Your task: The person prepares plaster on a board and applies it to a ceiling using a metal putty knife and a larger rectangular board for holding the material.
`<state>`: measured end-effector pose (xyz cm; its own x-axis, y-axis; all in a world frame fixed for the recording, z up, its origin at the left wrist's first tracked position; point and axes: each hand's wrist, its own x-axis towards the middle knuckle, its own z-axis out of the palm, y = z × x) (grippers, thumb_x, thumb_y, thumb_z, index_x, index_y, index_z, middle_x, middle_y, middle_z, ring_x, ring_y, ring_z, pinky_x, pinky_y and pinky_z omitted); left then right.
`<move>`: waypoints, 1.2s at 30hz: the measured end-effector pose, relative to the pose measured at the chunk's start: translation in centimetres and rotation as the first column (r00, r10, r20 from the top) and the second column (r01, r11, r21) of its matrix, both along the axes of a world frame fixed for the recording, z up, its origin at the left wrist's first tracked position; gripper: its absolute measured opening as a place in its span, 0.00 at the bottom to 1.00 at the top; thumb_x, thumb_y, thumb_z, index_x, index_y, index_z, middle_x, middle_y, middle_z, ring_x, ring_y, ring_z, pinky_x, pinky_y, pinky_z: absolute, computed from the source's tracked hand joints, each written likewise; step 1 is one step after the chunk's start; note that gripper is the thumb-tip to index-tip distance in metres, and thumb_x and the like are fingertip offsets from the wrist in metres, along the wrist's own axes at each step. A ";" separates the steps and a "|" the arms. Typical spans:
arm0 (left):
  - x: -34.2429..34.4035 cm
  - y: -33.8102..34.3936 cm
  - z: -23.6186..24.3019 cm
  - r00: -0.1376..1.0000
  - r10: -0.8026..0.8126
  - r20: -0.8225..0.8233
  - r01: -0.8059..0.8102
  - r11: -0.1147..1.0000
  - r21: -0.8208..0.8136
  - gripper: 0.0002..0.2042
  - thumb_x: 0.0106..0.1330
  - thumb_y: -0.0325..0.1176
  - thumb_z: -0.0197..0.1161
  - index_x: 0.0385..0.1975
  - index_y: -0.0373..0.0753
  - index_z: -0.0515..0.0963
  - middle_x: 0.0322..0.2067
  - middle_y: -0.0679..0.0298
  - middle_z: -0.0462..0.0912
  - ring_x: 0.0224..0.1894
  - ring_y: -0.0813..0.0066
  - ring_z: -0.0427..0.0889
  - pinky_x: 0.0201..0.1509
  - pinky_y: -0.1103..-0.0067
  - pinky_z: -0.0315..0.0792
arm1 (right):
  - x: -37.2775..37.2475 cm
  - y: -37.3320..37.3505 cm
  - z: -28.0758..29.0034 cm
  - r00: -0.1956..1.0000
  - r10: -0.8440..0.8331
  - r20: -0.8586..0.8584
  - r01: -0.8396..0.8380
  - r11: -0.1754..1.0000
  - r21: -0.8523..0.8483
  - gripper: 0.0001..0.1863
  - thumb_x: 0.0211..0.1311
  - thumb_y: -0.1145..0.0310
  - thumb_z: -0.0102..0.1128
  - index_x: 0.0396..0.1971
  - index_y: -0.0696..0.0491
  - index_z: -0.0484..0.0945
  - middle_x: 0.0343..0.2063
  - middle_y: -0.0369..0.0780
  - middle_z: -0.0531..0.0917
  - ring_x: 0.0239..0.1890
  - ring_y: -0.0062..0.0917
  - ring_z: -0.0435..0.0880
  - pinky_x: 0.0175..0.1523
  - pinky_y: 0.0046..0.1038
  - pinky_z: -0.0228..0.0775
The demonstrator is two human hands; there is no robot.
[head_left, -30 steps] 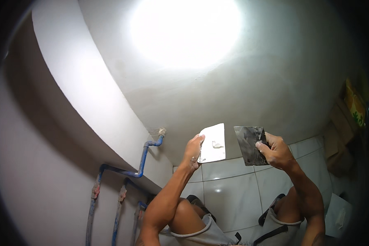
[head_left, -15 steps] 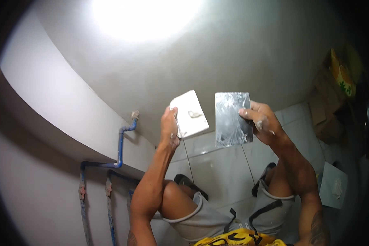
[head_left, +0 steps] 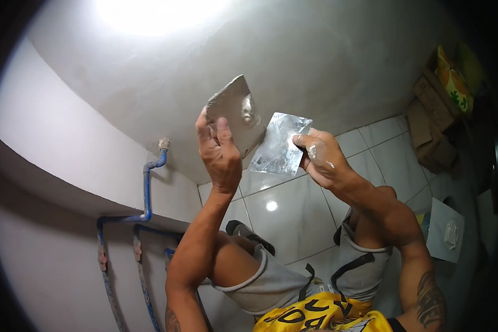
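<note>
My left hand (head_left: 221,160) grips a flat board (head_left: 231,116) coated with putty, thumb on its face. The board is tipped up in front of the grey wall, and a thicker lump of putty (head_left: 247,109) sits on it. Closed on the right edge of a thin rectangular metal putty blade (head_left: 279,145) is my right hand (head_left: 325,157), spotted with white putty. The blade is tilted, streaked with white, its left side close to the board's lower right edge. Whether the two touch I cannot tell.
A plastered wall (head_left: 315,66) rises in front. Blue pipes (head_left: 147,191) run along the ledge (head_left: 83,133) at left. Cardboard (head_left: 430,127) and a yellow bag (head_left: 452,83) stand at far right. A pale sheet (head_left: 444,229) with putty lies over the tiled floor (head_left: 282,221).
My left hand has raised the board and tipped its face away from the light. The blade has shifted left and tilted, coming nearer the board. The whole view has shifted slightly.
</note>
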<state>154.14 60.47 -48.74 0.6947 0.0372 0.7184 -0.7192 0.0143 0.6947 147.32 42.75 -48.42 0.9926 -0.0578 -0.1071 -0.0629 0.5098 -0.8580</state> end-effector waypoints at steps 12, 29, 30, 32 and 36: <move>-0.3 0.3 0.8 0.785 -0.152 0.600 -0.139 0.901 0.410 0.26 0.52 0.13 0.59 0.52 0.42 0.79 0.48 0.49 0.84 0.49 0.51 0.85 0.51 0.67 0.82 | 1.3 -0.4 0.7 0.998 0.005 0.059 -0.027 0.927 0.374 0.18 0.63 0.77 0.50 0.53 0.66 0.71 0.50 0.47 0.79 0.52 0.35 0.80 0.64 0.41 0.69; -5.5 8.6 4.3 0.741 -0.109 0.663 -0.395 0.727 0.561 0.28 0.53 0.20 0.64 0.57 0.48 0.76 0.53 0.49 0.81 0.51 0.51 0.84 0.55 0.65 0.81 | -0.6 2.3 4.6 0.948 0.280 0.150 -0.317 0.856 0.409 0.18 0.66 0.78 0.48 0.55 0.68 0.67 0.51 0.51 0.77 0.55 0.40 0.80 0.65 0.43 0.70; -6.2 8.8 5.1 0.742 -0.137 0.657 -0.385 0.714 0.584 0.30 0.50 0.15 0.61 0.57 0.45 0.75 0.53 0.47 0.80 0.52 0.48 0.83 0.54 0.65 0.81 | -0.5 2.2 4.8 0.934 0.319 0.159 -0.356 0.840 0.410 0.18 0.66 0.78 0.48 0.55 0.69 0.67 0.51 0.51 0.77 0.55 0.40 0.80 0.65 0.44 0.71; -7.6 9.4 5.9 0.768 -0.150 0.622 -0.373 0.685 0.626 0.31 0.51 0.16 0.61 0.58 0.45 0.74 0.54 0.46 0.80 0.52 0.47 0.83 0.55 0.65 0.81 | -0.3 2.2 4.8 0.918 0.357 0.173 -0.397 0.821 0.411 0.18 0.66 0.79 0.47 0.55 0.69 0.67 0.51 0.51 0.77 0.55 0.40 0.79 0.65 0.44 0.71; -8.9 10.7 6.3 0.823 -0.139 0.551 -0.393 0.561 0.729 0.29 0.58 0.21 0.63 0.61 0.52 0.74 0.57 0.49 0.78 0.54 0.51 0.82 0.60 0.66 0.78 | 1.1 2.8 3.1 0.873 0.455 0.177 -0.483 0.754 0.444 0.18 0.65 0.79 0.49 0.54 0.69 0.68 0.51 0.52 0.78 0.52 0.41 0.82 0.62 0.43 0.75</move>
